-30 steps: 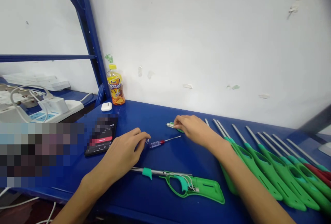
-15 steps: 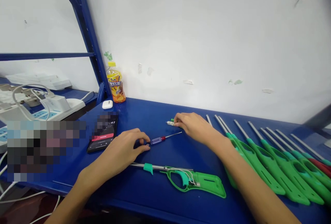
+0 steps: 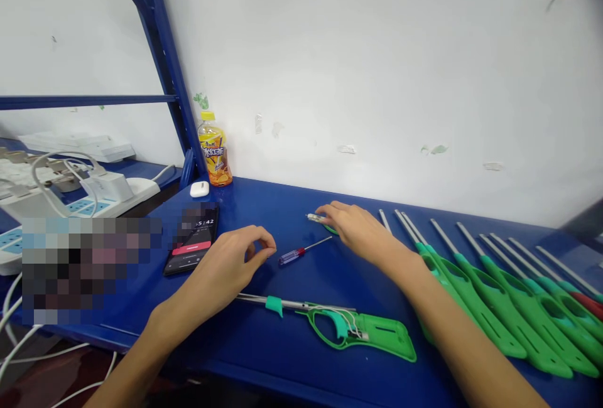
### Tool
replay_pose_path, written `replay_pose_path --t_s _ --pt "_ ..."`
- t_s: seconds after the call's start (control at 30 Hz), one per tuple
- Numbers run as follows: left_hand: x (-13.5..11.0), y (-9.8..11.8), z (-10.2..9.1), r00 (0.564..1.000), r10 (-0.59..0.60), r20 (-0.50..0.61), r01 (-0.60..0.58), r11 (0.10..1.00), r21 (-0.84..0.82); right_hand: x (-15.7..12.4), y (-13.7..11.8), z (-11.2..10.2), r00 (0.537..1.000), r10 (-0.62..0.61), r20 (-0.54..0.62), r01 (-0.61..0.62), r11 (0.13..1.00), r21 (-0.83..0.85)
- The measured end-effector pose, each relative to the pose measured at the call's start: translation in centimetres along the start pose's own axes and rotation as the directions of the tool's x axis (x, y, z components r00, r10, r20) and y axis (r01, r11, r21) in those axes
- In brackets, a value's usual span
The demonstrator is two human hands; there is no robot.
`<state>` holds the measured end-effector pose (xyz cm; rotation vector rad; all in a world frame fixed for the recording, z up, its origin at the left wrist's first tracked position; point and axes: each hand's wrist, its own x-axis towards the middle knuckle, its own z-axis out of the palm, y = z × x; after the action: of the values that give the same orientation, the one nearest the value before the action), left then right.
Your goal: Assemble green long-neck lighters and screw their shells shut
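Thumb and fingertips of my left hand (image 3: 242, 254) are pinched together above the table, just left of the screwdriver (image 3: 294, 255). A tiny shiny bit shows at the pinch, too small to name. My right hand (image 3: 351, 223) is closed at its fingertips on a small clear part with a metal tip (image 3: 316, 218), the rest of it covered by the fingers. Beneath those fingers a green plastic edge (image 3: 331, 230) shows. In front lies an opened gas lighter (image 3: 386, 336), its green handle half exposing white wires, a teal trigger (image 3: 338, 324) and a metal tube.
Several green lighters (image 3: 490, 307) lie in a row at the right, with a red one (image 3: 586, 303) at the far edge. A phone (image 3: 191, 248), a white earbud case (image 3: 199, 189), a drink bottle (image 3: 217, 154) and a power strip (image 3: 136, 191) stand at the left.
My left hand has drawn slightly away from the screwdriver, whose handle now lies a little lower. My right hand has shifted slightly with the clear part, and the green edge shows under it.
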<state>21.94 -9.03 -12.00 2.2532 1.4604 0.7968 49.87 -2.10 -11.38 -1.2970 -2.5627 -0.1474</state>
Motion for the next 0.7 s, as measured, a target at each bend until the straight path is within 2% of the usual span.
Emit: replay_pose_path --t_s 0.13,0.3,0.37,0.43,0.53,0.7 --pt "0.0 0.4 -0.2 0.999 -0.007 -0.043 0.005 1.0 -0.026 -1.1 -1.4 -1.5 0.997 0.028 -0.068 -0.026 0.999 0.034" --pt "-0.2 1.0 -0.2 0.994 0.022 -0.105 -0.034 0.993 -0.114 -5.8 -5.2 -3.6 0.981 0.112 -0.156 -0.088 0.984 0.153" --pt "-0.4 1.2 0.0 0.99 0.025 -0.138 -0.048 0.985 -0.164 -7.8 -6.7 -3.4 0.965 0.191 -0.179 -0.112 0.92 0.376" --pt "-0.7 1.5 0.2 0.986 0.028 -0.166 -0.063 0.976 -0.208 -9.2 -7.7 -2.8 0.956 0.229 -0.182 -0.124 0.881 0.457" --pt "-1.2 2.3 0.5 0.982 0.028 -0.187 -0.078 0.961 -0.267 -9.9 -8.4 -1.7 0.938 0.276 -0.208 -0.155 0.874 0.461" --pt "-1.7 3.6 1.2 0.988 -0.103 -0.116 0.041 0.896 -0.441 -9.2 -9.3 -1.3 0.936 0.267 -0.23 -0.139 0.88 0.455"
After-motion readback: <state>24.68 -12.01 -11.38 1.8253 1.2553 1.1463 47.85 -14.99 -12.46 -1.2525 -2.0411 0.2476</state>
